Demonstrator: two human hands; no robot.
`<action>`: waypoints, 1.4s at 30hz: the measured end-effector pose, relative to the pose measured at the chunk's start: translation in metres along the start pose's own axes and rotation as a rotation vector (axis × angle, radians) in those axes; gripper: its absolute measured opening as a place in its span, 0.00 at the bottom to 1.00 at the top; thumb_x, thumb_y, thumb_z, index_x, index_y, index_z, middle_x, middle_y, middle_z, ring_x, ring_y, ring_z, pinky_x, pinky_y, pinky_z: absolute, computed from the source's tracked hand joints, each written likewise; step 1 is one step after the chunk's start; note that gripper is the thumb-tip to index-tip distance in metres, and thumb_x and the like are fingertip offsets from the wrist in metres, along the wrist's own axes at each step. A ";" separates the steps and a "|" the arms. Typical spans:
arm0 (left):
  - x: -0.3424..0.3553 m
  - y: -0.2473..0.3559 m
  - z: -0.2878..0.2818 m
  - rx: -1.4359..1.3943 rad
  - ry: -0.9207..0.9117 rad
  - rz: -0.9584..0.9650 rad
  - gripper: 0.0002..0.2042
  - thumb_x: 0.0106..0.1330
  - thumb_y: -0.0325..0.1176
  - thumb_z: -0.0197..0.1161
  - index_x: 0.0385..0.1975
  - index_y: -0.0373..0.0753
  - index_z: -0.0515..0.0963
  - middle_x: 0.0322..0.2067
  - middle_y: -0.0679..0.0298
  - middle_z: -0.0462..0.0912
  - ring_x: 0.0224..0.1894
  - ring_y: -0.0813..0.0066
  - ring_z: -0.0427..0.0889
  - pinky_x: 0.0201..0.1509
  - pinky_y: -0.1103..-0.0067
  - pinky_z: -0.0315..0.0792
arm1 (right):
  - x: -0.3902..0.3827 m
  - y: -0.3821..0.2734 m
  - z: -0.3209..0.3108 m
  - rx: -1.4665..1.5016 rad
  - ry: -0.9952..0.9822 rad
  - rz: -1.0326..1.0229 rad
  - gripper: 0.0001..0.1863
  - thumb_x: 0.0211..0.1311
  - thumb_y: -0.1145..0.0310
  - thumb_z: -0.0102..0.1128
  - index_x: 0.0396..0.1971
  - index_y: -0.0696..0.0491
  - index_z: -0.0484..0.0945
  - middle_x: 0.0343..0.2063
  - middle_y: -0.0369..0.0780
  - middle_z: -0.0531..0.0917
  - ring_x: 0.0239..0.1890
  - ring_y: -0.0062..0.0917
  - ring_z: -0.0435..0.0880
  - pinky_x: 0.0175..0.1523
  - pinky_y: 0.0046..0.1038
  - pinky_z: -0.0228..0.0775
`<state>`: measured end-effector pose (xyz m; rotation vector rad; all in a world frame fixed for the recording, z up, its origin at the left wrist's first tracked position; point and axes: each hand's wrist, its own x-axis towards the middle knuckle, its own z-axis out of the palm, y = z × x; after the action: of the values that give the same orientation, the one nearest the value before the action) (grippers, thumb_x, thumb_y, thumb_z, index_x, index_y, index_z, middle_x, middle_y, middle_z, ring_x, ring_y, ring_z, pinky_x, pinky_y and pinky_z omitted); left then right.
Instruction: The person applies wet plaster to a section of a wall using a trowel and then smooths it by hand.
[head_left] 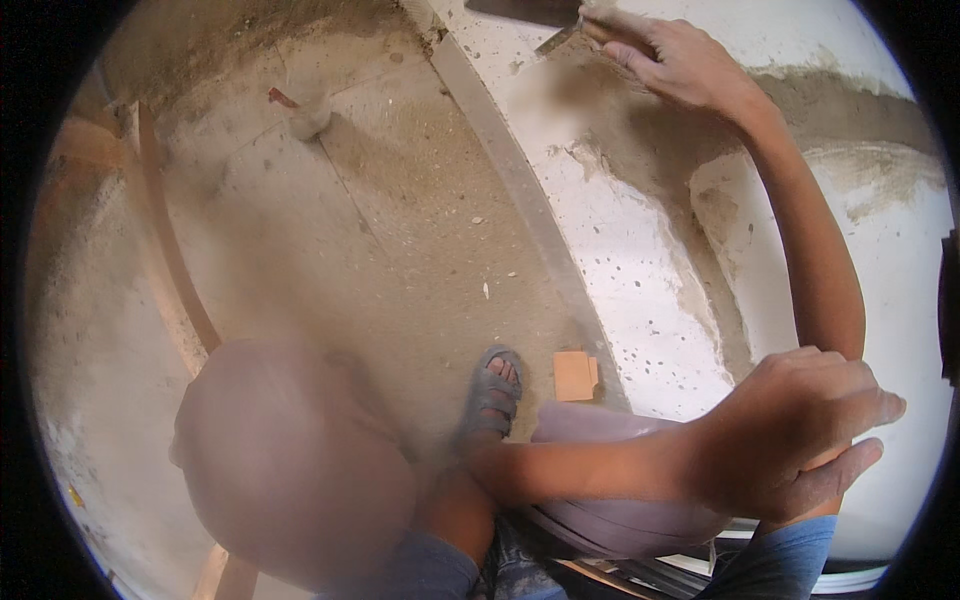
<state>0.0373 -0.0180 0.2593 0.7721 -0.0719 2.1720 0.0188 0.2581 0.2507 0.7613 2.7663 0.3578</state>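
Observation:
My right hand (690,65) is stretched forward at the top and closed around the handle of a trowel (530,10). Its dark flat blade runs out of the picture at the upper edge. Beneath that hand, grey-brown mortar (650,130) is smeared over a white surface (650,320) with dark specks. My left hand (800,430) hangs nearer to me at the right, its forearm crossing in front of my body. Thumb and forefinger stand apart there, the other fingers bend, and I see nothing held.
A grey edge strip (520,200) divides the white surface from the dusty floor (400,230). On the floor lies a small orange-brown square piece (573,376), beside a sandalled foot (495,385). Wooden beam (165,240) at left; large blurred purple-brown rounded shape (290,460) nearby.

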 end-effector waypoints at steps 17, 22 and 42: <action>0.013 0.028 -0.012 -0.098 -0.095 -0.103 0.14 0.61 0.28 0.63 0.46 0.29 0.77 0.26 0.55 0.74 0.27 0.55 0.79 0.30 0.68 0.71 | 0.011 -0.017 -0.002 0.128 -0.024 -0.017 0.26 0.72 0.50 0.48 0.67 0.39 0.71 0.48 0.48 0.85 0.46 0.44 0.85 0.58 0.42 0.74; 0.006 0.032 -0.008 -0.141 -0.144 -0.157 0.16 0.63 0.29 0.62 0.49 0.30 0.76 0.29 0.56 0.77 0.31 0.59 0.81 0.41 0.66 0.75 | 0.011 -0.008 0.014 -0.018 -0.205 -0.003 0.26 0.72 0.50 0.46 0.67 0.39 0.70 0.48 0.49 0.85 0.47 0.45 0.85 0.57 0.43 0.75; -0.042 0.074 0.061 -0.171 -0.274 0.217 0.17 0.64 0.46 0.61 0.48 0.47 0.81 0.43 0.63 0.84 0.56 0.57 0.79 0.56 0.49 0.63 | 0.018 -0.017 0.008 -0.130 -0.139 -0.128 0.24 0.73 0.52 0.49 0.67 0.33 0.69 0.31 0.50 0.86 0.36 0.46 0.86 0.50 0.46 0.77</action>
<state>0.0354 -0.1140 0.3008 0.9943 -0.4960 2.2106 -0.0021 0.2544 0.2353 0.5535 2.6156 0.4367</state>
